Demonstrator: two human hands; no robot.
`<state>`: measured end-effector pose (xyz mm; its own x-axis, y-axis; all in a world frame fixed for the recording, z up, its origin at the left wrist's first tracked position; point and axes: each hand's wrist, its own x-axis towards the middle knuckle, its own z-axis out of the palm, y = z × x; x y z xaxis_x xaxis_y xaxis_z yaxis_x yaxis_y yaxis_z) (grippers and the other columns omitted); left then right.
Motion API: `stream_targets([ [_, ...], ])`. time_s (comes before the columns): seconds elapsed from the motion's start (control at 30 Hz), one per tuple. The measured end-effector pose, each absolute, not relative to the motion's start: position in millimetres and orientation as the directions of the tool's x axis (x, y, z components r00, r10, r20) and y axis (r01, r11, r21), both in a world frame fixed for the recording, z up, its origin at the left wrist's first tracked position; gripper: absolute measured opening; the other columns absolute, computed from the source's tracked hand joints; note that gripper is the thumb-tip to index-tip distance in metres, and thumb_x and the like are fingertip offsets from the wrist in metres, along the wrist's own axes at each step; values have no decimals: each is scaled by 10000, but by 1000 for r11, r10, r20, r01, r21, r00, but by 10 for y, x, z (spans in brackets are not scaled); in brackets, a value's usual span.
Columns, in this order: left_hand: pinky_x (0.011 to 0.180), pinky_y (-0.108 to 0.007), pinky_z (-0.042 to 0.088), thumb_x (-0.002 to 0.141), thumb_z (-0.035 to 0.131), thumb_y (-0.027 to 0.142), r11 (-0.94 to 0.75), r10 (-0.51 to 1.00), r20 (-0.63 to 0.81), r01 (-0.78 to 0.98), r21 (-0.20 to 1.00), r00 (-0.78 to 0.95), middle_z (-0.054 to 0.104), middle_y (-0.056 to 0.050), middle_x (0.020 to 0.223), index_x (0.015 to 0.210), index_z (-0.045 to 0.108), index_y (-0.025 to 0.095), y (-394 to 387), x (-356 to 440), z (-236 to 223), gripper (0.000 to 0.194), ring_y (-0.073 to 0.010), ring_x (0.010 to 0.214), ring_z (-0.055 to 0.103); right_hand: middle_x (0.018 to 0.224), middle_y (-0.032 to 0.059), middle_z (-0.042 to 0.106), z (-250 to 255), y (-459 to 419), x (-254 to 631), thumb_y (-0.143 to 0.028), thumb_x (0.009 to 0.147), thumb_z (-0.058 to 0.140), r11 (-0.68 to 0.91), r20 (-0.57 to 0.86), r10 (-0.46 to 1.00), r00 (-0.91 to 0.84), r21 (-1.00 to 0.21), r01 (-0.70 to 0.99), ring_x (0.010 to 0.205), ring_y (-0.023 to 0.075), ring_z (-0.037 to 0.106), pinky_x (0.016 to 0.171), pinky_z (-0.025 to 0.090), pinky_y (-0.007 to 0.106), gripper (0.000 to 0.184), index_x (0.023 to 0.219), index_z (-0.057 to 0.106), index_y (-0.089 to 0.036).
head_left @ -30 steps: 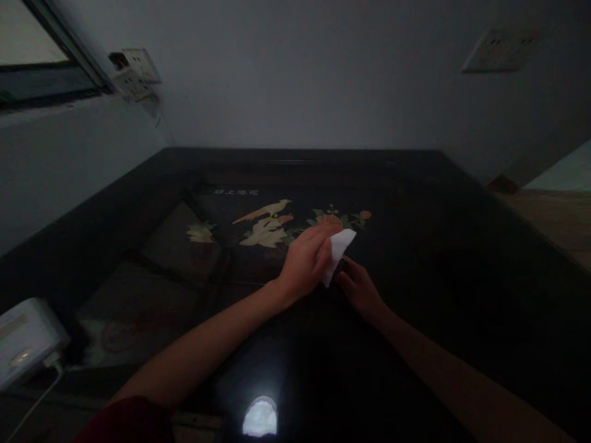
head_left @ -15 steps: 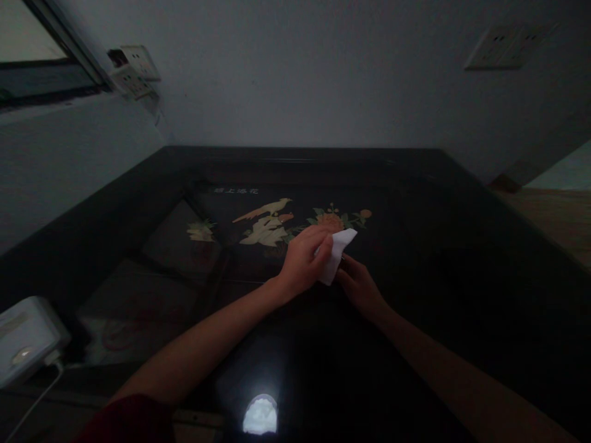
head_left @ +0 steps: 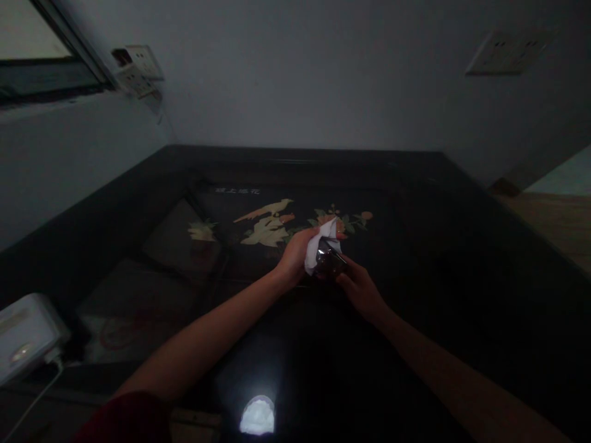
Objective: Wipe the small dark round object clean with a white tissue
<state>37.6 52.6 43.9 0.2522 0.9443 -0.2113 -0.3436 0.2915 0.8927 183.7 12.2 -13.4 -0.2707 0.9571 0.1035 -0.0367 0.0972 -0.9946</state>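
My left hand is curled around a white tissue, which lies against the far side of a small, dark, shiny object. Bright reflections show on that object's smooth, rounded surface; its exact kind I cannot make out in the dim light. From the lower right, my right hand grips the object's edge with thumb and fingers. Both hands are close together over the glossy black tabletop, in front of its inlaid bird and flower picture.
A white box-shaped device with a cable stands at the left edge. Wall sockets are at the upper right, and a plug adapter sits in the left corner. A bright lamp reflection shows on the table near me.
The left hand has turned and opened out the tissue, shifting slightly left. The dark shiny object, covered before, now shows between the hands. My right hand has barely moved.
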Motion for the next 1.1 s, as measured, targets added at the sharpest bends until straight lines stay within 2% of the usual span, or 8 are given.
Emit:
stream_targets([
  [0.13,529,-216,371,815,452,295,30,995,-15,-156,987,99,599,-11,612,736,642,121,474,364,422,270,-116,544,492,1171,114,682,-141,120,1843,-595,743,655,96,100,953,-286,-995,-28,1103,307,621,970,462,451,651,1236,584,-177],
  [0.23,545,-225,362,853,415,339,-170,981,163,67,983,104,570,-12,631,695,609,138,412,338,451,321,-128,592,492,1124,102,700,-132,120,1850,-600,752,636,113,107,953,-285,-994,4,1084,305,625,945,476,450,622,1215,595,-187],
  [0.43,879,-329,437,911,336,280,-577,816,501,354,736,288,685,-101,972,890,660,156,309,305,536,348,-208,947,607,981,72,722,-88,125,1837,-565,762,627,159,137,952,-273,-986,59,913,268,651,817,515,387,494,1085,640,-192],
  [0.53,998,-370,401,891,379,235,-709,705,561,416,569,434,697,-93,1046,974,671,175,288,303,547,309,-213,1038,603,836,53,707,-70,127,1828,-564,761,625,158,124,963,-238,-979,127,780,236,627,704,514,340,413,902,659,-177],
  [0.67,1075,-396,347,875,432,243,-788,615,554,465,403,561,700,-80,1078,988,678,195,297,299,543,274,-215,1078,603,669,29,631,-57,127,1824,-595,771,594,150,103,964,-247,-972,179,640,188,558,571,468,292,431,712,613,-168],
  [0.77,1078,-399,344,875,447,248,-807,590,549,449,383,592,700,-88,1080,981,681,190,314,294,551,264,-219,1074,605,653,20,616,-54,126,1821,-602,759,606,160,124,966,-228,-976,149,620,171,535,552,456,277,437,700,596,-169],
  [0.97,1041,-381,379,887,396,238,-738,675,543,430,520,500,705,-88,1010,954,683,186,315,296,587,299,-205,1015,619,751,31,684,-53,122,1810,-575,764,625,163,134,969,-210,-978,127,698,196,599,644,503,299,402,815,646,-177],
  [1.1,1000,-345,397,899,372,276,-629,772,502,362,687,389,696,-82,981,884,680,182,331,298,590,322,-199,996,607,909,49,720,-59,118,1808,-555,772,632,151,132,962,-238,-986,63,811,228,643,763,523,348,426,995,661,-193],
])
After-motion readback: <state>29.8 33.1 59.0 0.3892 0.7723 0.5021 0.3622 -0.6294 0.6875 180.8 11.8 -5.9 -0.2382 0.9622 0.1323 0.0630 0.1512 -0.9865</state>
